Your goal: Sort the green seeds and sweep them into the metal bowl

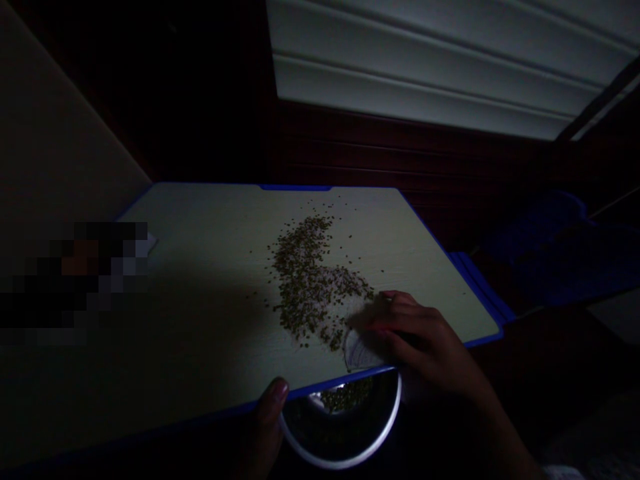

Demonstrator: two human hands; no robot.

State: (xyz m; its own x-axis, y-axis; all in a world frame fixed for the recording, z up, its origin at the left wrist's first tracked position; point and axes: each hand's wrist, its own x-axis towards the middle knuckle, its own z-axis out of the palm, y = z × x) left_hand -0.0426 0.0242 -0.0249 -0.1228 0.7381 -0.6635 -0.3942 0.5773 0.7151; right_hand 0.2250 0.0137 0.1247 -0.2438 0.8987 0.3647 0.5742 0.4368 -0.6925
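Small green mung-like beans [305,287] lie in a loose, scattered patch on the pale tabletop [210,227]. At the patch's near right side, my right hand [425,333] is closed with its fingertips on a thin pale piece with a curved edge and arc lines [363,350], which lies against the table near its front edge. Just below that edge is a metal bowl [345,462] with more beans inside, partly covered by the table. My left hand [270,417] has its thumb at the table's blue edge, beside the bowl's left rim; its other fingers are hidden.
Blue trim [295,188] borders the table. A blurred-out patch [100,273] covers something at the table's left end. Dark blue plastic-looking items [540,227] stand at the right. Behind the table are dark wood and pale slatted panels [425,60]. The room is dim.
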